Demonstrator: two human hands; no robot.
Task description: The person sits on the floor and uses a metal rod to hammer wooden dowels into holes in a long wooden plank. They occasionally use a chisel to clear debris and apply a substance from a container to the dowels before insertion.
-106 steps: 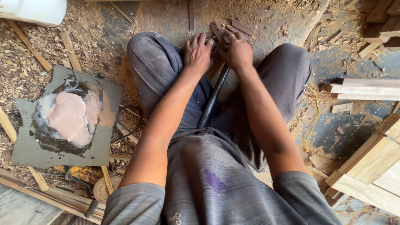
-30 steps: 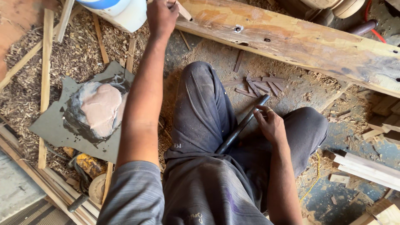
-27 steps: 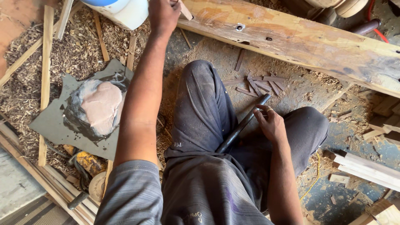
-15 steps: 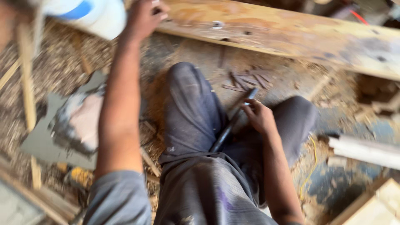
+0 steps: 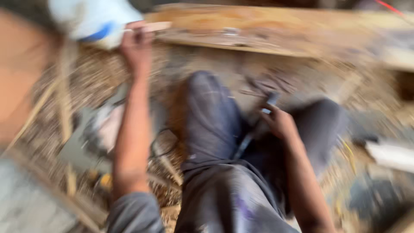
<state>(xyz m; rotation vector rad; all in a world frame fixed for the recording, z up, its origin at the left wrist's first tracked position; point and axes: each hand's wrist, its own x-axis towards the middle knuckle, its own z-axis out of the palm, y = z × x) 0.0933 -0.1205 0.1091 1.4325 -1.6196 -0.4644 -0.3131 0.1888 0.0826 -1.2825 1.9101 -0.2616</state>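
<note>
Fingers (image 5: 138, 36) of the left hand (image 5: 137, 47) are closed around a small wooden piece (image 5: 156, 26) beside the white container (image 5: 92, 19). A dark metal tool (image 5: 254, 129), lying between the legs, is gripped by the right hand (image 5: 280, 123), though blur hides detail.

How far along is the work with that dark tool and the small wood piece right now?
Shavings already cover the floor, so some cutting looks done. In hand: the left hand holds a small wood piece up by the white container and the long plank; the right hand grips the dark tool at the lap. The frame is blurred, so what remains cannot be judged.
</note>
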